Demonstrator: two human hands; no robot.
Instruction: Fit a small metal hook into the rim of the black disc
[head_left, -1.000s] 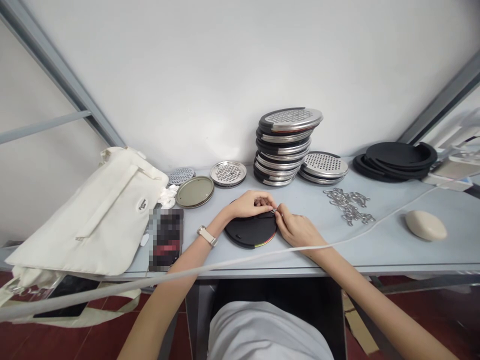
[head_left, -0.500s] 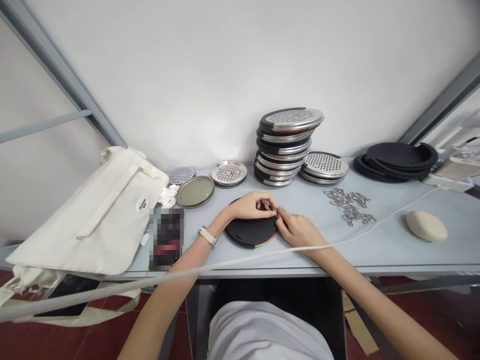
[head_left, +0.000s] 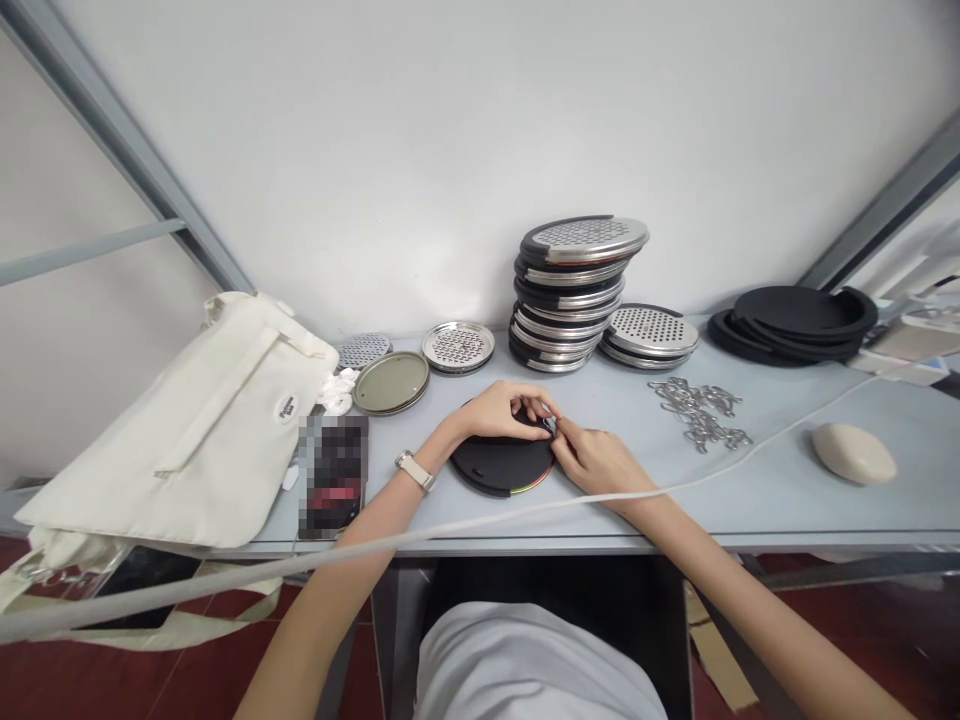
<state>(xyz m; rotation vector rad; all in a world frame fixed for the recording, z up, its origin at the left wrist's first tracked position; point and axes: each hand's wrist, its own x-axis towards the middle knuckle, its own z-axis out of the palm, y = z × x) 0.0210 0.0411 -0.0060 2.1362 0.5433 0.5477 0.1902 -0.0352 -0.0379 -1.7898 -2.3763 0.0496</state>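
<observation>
"Fingers of the right hand [head_left: 602, 462]: gripping anything?"

"Yes, thumb and forefinger pinch a small metal piece [head_left: 549, 425], slightly right of the frame's centre."

"And the left hand [head_left: 497, 410]?"

"Curled beside the same piece; I can't tell whether it grips."

"Where's the black disc [head_left: 501, 470]?"

"On the table [head_left: 750, 500], just below centre, beneath the left fingers, its right edge beside the right fingertips."
</observation>
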